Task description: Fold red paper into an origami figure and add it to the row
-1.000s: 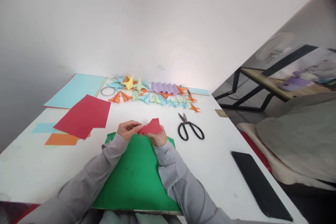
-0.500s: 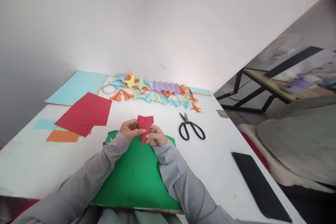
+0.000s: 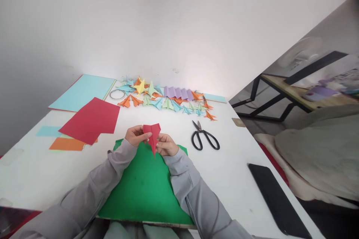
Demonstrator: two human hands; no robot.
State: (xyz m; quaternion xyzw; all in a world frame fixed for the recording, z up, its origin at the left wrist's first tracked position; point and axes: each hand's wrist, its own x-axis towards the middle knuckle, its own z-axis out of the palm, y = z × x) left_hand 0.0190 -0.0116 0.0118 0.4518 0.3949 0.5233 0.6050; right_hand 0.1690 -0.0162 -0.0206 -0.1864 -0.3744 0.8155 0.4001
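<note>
Both hands hold up a folded red paper, wide at the top and narrowing to a point at the bottom, above a green mat. My left hand pinches its left upper side, thumb lying across the front. My right hand grips the right lower edge between thumb and fingers. A crease runs down the paper's middle. The fingers behind it are partly hidden.
Scissors with black handles lie half spread on the right, beyond them a black flat slab. Red sheets, a light blue sheet and an orange piece lie left. Several folded paper shapes line the back.
The red folded paper has shifted slightly left and tilted, its top leaning left. My left hand has moved a little up and left with it, its thumb higher on the paper.
</note>
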